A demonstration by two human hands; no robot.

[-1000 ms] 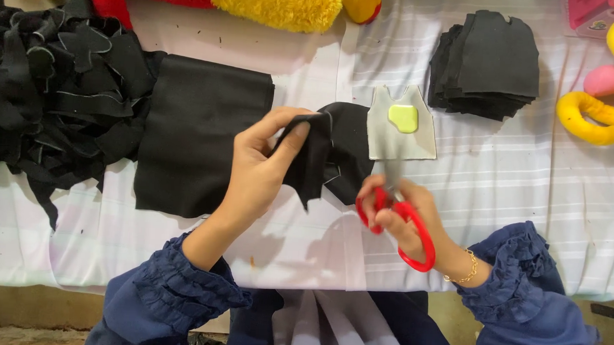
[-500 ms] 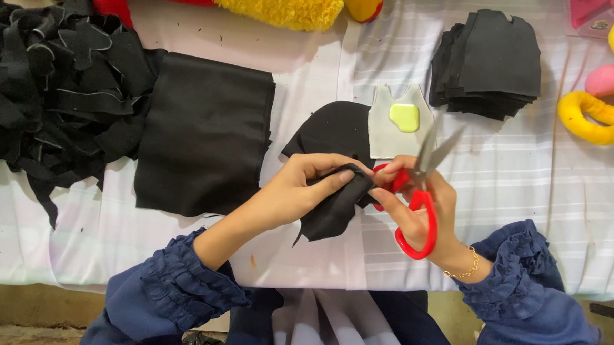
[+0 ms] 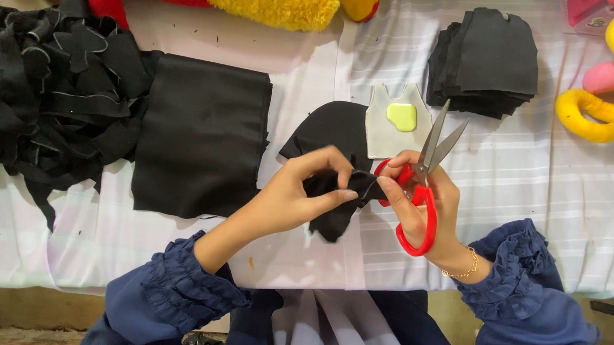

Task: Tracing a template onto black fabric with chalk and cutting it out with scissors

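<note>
A: Around the hands? Containers?
B: Folded black fabric [image 3: 201, 137] left, cut stack [image 3: 488, 60] far right, grey template [image 3: 397, 121] just behind. No containers seen.
A: Grip?
B: Left hand [image 3: 295, 196] pinching black cloth piece [image 3: 337, 194] above counter [image 3: 540, 196]; right hand [image 3: 423, 198] clasping red scissors [image 3: 422, 191], blades apart.

I see no labels, signs or screens; only a pink package corner [image 3: 590, 12] at the table's top right.

Matt black cloth piece [image 3: 333, 205]; scissors [image 3: 420, 191] with glossy red plastic handles, metal blades.
</note>
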